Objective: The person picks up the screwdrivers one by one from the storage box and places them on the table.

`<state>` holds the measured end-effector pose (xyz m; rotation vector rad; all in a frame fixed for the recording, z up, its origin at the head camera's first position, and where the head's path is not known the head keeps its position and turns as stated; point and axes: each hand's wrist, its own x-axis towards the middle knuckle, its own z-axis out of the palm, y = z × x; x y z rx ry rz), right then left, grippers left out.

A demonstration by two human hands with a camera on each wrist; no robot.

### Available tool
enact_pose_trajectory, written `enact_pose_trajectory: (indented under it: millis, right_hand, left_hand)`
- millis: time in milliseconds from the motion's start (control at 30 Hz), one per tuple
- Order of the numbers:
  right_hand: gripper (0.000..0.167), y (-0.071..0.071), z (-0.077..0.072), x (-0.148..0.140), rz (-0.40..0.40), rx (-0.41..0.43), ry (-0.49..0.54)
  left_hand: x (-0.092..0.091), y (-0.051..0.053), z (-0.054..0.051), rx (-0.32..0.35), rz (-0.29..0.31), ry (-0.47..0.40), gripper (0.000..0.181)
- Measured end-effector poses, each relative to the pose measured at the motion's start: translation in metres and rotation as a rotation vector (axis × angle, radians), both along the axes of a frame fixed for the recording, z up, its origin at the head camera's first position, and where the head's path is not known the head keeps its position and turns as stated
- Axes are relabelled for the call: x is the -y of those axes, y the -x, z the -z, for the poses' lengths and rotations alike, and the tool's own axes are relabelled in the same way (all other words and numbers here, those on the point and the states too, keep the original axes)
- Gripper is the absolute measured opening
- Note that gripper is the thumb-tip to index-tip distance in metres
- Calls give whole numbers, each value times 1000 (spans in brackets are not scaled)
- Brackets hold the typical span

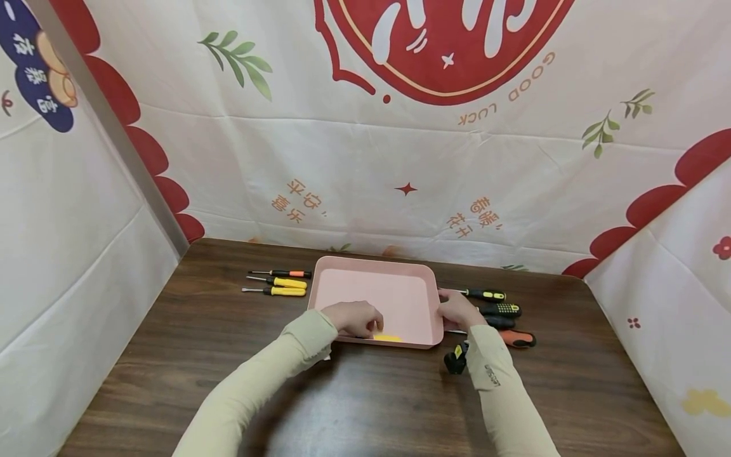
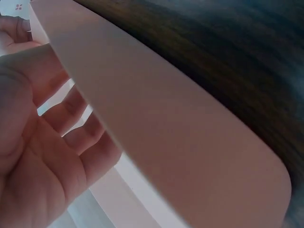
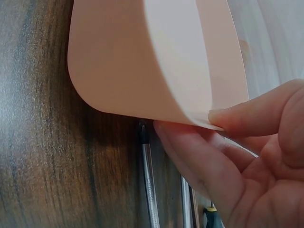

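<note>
A pink rectangular tray (image 1: pixel 371 289) lies on the wooden table. My right hand (image 1: pixel 457 310) grips its right edge; in the right wrist view, the thumb (image 3: pixel 256 111) rests on the inner side and the fingers lie beneath the rim. My left hand (image 1: pixel 353 317) reaches over the front wall into the tray, fingers bent downward. Beside its fingertips, a flat yellow thing (image 1: pixel 387 338) shows just behind that wall; its kind is unclear. In the left wrist view, the tray wall (image 2: pixel 156 118) hides the fingertips of the left hand (image 2: pixel 57 137), so whether they pinch anything is hidden.
Left of the tray lie an orange-and-black screwdriver (image 1: pixel 291 274) and two yellow-handled screwdrivers (image 1: pixel 288 291). To the right are several tools with dark handles (image 1: pixel 501 310) and an orange-handled one (image 1: pixel 518 338). A black-and-yellow tool (image 1: pixel 455 360) sits by the right sleeve. Printed cloth (image 1: pixel 365 158) hangs behind.
</note>
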<state>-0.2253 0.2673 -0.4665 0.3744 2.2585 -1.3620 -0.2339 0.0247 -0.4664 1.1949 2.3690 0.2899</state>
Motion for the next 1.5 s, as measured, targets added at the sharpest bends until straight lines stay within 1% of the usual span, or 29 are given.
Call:
enact_pose_trajectory:
  millis: [167, 267, 333, 533, 767, 1033, 1100, 1200, 1300, 1400, 1500]
  right_hand:
    - [66, 0, -1, 0, 3, -1, -6]
    - [66, -1, -1, 0, 4, -6, -4]
    - [66, -1, 0, 0, -1, -10, 3]
    - [65, 0, 1, 0, -5, -9, 2]
    - [64, 0, 1, -1, -6, -4, 7]
    - [65, 0, 1, -1, -1, -9, 36]
    - [64, 0, 1, -1, -1, -8, 43]
    - [64, 1, 2, -1, 0, -8, 44]
    - [64, 1, 2, -2, 3, -6, 35]
    - [64, 1, 2, -2, 4, -3, 27]
    - [64, 2, 3, -2, 5, 3, 25]
  left_hand:
    - [-3, -1, 0, 2, 10, 44, 20]
    - [-5, -2, 1, -3, 16, 61, 22]
    - [-6, -2, 3, 0, 9, 65, 22]
    - [-9, -1, 6, -20, 0, 59, 20]
    - [-7, 0, 9, -36, 26, 33, 17]
    - [-6, 1, 11, 12, 32, 30, 17]
    - [-6, 1, 11, 14, 40, 29, 18]
    - [-5, 2, 10, 0, 59, 17, 20]
    - [-5, 4, 10, -4, 73, -11, 21]
    - [-4, 4, 8, 12, 69, -35, 21]
    - [-2, 5, 6, 49, 44, -45, 22]
